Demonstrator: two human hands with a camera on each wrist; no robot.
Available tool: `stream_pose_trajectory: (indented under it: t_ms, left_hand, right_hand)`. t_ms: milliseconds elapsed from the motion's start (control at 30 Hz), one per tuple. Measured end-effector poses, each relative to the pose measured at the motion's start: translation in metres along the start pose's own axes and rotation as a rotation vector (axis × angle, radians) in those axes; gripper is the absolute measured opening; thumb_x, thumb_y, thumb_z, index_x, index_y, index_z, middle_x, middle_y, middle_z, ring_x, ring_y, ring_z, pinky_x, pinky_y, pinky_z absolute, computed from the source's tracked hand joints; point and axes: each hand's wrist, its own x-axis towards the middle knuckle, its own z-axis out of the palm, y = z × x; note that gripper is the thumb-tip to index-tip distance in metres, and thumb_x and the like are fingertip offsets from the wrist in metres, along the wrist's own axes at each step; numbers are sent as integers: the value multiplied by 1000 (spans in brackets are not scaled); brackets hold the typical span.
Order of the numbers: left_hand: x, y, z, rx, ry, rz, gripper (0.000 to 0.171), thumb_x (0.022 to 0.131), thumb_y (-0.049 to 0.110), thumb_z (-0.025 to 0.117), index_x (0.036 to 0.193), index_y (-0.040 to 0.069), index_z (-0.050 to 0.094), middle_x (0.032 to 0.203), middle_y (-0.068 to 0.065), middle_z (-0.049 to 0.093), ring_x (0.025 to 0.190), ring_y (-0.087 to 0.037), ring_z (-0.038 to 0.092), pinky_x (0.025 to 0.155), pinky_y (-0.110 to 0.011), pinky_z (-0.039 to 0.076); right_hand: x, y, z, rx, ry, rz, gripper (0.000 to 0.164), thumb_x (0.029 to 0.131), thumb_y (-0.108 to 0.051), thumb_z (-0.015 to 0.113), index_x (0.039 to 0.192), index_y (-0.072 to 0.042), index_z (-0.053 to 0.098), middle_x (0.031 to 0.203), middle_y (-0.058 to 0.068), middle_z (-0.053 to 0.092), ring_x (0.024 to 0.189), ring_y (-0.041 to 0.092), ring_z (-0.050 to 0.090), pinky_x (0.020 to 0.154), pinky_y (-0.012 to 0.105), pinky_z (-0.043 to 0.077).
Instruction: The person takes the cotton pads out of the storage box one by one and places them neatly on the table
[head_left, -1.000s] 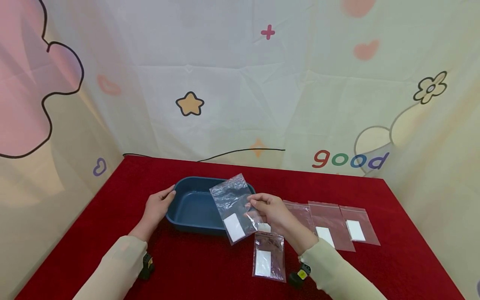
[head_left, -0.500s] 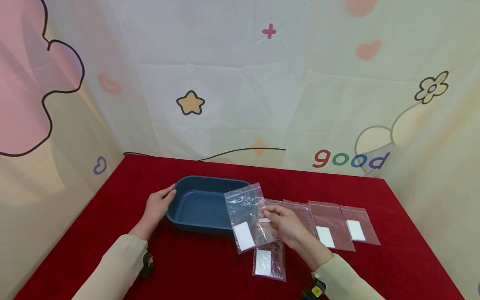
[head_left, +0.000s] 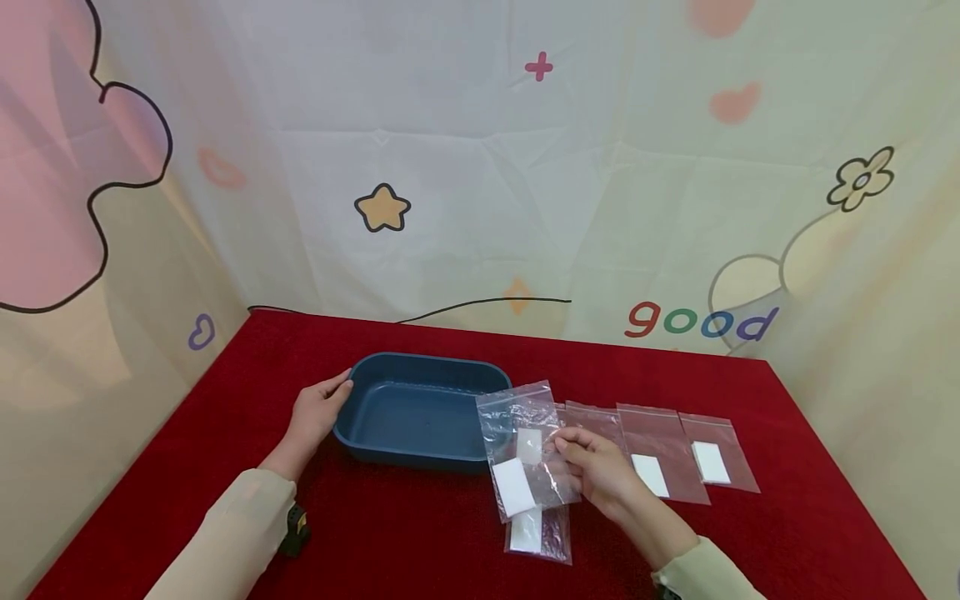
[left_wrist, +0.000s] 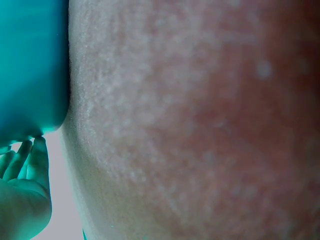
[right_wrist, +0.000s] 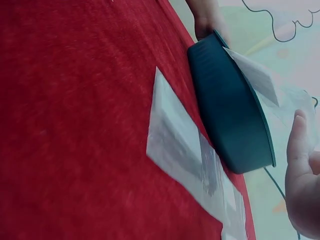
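Observation:
My left hand (head_left: 315, 412) grips the left end of a dark blue plastic tub (head_left: 416, 454), thumb at the rim. In the left wrist view its fingertips (left_wrist: 39, 150) meet the tub's side. My right hand (head_left: 603, 475) pinches the right edge of a clear zip-lock bag (head_left: 513, 487) with a white card inside. That bag hangs tilted over the tub's right front corner and overlaps another bag (head_left: 557, 533) lying on the cloth. In the right wrist view, the held bag (right_wrist: 257, 77) shows above the tub's rim.
Several more zip-lock bags with white cards lie right of the tub, including a middle bag (head_left: 678, 450) and the rightmost bag (head_left: 738, 454). Red cloth (head_left: 405, 533) covers the table. A printed curtain (head_left: 465, 233) hangs behind it.
My right hand has drawn the held bag right and toward me, from over the tub to above the bag in front. My left hand stays on the tub.

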Motion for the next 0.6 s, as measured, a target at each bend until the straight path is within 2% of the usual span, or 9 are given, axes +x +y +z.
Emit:
stream_pose_trajectory:
  t_ms: [333,600]
  left_hand:
    - [1,-2,-1,-14,-2,5,49,109,22,47,154,5,41,161,-18,39,154,-36,34,124,-52,36]
    - [1,0,0,-10,4,9,48,110,21,47,154,4,42,160,-18,40,154,-36,35,124,-52,36]
  right_hand:
    - [-17,7,-20,10,11,-3,27,108,-8,46,98,-25,64,92,-14,67,80,-1,71,72,18,61]
    - [-27,18,-32,45,18,18,27,108,-8,47,98,-26,65,91,-15,71,84,-1,72,74,17,61]
